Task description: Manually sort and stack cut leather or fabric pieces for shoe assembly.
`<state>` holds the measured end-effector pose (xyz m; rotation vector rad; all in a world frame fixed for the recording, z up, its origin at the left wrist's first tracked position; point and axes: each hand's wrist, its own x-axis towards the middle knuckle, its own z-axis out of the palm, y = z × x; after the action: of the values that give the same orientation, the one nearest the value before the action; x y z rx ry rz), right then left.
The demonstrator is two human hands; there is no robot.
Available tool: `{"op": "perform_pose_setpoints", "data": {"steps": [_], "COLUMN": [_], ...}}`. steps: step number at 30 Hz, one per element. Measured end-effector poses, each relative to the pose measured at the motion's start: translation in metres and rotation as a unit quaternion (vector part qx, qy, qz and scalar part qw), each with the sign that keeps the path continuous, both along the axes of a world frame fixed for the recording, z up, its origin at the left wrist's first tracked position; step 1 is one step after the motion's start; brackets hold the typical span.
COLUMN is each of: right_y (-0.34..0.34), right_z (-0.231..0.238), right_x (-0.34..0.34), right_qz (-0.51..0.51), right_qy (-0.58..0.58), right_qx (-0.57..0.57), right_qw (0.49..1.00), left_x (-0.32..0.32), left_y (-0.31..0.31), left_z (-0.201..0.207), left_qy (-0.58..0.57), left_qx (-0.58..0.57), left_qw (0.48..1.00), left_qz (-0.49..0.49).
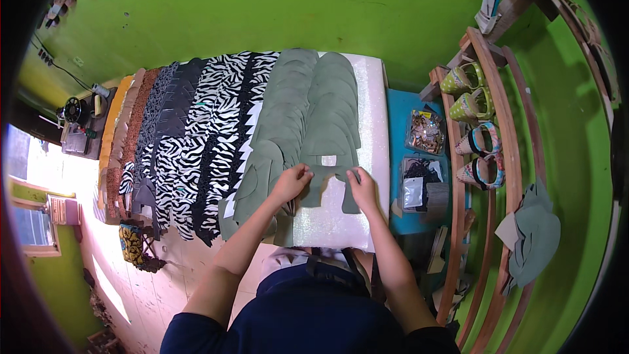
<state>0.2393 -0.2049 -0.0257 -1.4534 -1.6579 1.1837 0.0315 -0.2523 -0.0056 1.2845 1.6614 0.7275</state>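
Observation:
Between my two hands is a grey-green, U-shaped cut piece (pixel 325 171), held by its upper corners with its two legs pointing toward me. My left hand (pixel 293 182) pinches the left corner, beside a loose heap of grey-green pieces (pixel 257 169). On the right corner, my right hand (pixel 362 188) has its fingers closed, above the white shiny table cover (pixel 371 124). Just beyond the held piece, two columns of overlapping grey-green pieces (pixel 332 101) run toward the far edge of the table.
Left of them lie rows of zebra-striped pieces (pixel 170 183), then black, brown and orange ones. A sewing machine (pixel 73 111) stands far left. On the right, plastic boxes (pixel 426 132) rest on a blue surface, beside a wooden rack (pixel 504 157) with sandals (pixel 481 170) and hanging grey-green pieces (pixel 536 236).

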Motion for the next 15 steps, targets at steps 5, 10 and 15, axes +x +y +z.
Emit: {"op": "perform_pose_setpoints", "data": {"steps": [5,10,15], "right_y": [0.008,0.021,0.023], "right_z": [0.007,0.000,-0.007], "right_x": [-0.025,-0.030,-0.030], "right_qz": [-0.037,-0.017,0.069], "right_qy": [-0.169,-0.229,-0.379], "right_qx": [0.175,0.256,0.267], "right_qw": [0.969,0.939,0.883], "left_x": [0.011,0.020,0.024], "left_y": [0.007,0.013,0.013], "left_z": [-0.007,-0.005,-0.002], "left_qy": [0.120,0.215,0.281], "left_qx": [0.042,0.087,0.026], "left_qw": [0.989,0.968,0.957], "left_qz": [0.073,0.100,0.072]}}
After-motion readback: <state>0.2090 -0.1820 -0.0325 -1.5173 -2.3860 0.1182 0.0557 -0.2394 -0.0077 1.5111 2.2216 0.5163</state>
